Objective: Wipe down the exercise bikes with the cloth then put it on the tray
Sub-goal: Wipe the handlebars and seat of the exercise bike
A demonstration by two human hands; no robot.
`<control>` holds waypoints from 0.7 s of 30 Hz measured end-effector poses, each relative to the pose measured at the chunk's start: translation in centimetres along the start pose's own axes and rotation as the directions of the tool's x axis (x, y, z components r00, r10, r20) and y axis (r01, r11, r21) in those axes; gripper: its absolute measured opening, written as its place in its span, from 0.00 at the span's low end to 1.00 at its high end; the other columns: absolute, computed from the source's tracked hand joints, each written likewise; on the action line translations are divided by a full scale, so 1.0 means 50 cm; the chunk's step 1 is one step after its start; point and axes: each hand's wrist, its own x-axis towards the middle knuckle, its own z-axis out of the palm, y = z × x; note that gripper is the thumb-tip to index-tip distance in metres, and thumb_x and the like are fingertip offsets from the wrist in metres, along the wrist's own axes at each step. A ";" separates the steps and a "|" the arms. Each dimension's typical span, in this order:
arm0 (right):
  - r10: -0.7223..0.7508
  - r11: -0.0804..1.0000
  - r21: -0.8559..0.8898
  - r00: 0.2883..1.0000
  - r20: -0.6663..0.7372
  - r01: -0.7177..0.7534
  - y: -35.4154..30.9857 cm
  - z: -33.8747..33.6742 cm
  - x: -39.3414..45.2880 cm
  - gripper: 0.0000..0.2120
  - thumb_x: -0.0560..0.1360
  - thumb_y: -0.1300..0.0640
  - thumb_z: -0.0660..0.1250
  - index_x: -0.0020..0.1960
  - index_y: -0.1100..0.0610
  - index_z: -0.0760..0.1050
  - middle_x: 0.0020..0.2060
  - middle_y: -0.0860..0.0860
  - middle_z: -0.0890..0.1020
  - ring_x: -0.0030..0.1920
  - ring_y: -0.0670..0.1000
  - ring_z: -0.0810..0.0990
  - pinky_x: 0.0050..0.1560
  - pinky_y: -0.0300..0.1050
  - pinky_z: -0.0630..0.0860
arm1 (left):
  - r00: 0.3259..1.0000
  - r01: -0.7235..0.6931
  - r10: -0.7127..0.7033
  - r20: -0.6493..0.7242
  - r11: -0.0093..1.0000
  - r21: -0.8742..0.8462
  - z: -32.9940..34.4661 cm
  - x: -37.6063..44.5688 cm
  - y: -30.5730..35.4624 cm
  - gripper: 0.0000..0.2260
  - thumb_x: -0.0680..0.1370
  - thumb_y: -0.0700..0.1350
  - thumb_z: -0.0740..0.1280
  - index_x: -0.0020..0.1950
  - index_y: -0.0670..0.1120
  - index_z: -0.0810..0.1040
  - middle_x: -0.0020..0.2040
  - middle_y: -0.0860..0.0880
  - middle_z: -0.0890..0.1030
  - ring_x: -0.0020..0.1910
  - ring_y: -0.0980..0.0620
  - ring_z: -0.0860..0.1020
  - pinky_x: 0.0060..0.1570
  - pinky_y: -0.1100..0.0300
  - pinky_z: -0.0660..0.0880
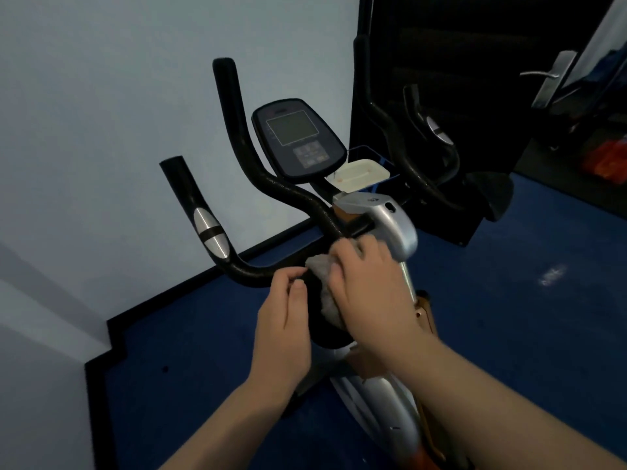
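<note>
An exercise bike [397, 228] with black handlebars [244, 269] and a dark console [298, 137] stands in front of me. My right hand [369, 283] presses a grey cloth [322, 269] against the black stem where the handlebars join. My left hand [285, 313] is just left of it, fingers curled and pinching at the handlebar beside the cloth. Behind the console sits a cream tray [359, 173] inside a blue basket. A second bike's black handlebars [420, 157] rise at the right.
A pale wall fills the left. Blue floor [509, 317] spreads around the bikes. A dark door panel [475, 45] with a metal lever handle [549, 76] stands at the back right, and an orange item [607, 161] lies past it.
</note>
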 end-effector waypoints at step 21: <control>-0.137 0.984 0.122 0.990 0.031 0.132 -0.006 -0.026 0.030 0.12 0.78 0.44 0.58 0.51 0.51 0.73 0.46 0.47 0.76 0.47 0.47 0.74 0.46 0.47 0.73 | 0.999 0.027 -0.027 -0.019 0.999 -0.026 0.008 -0.002 0.006 0.11 0.80 0.50 0.53 0.50 0.53 0.75 0.41 0.54 0.81 0.36 0.60 0.77 0.34 0.67 0.75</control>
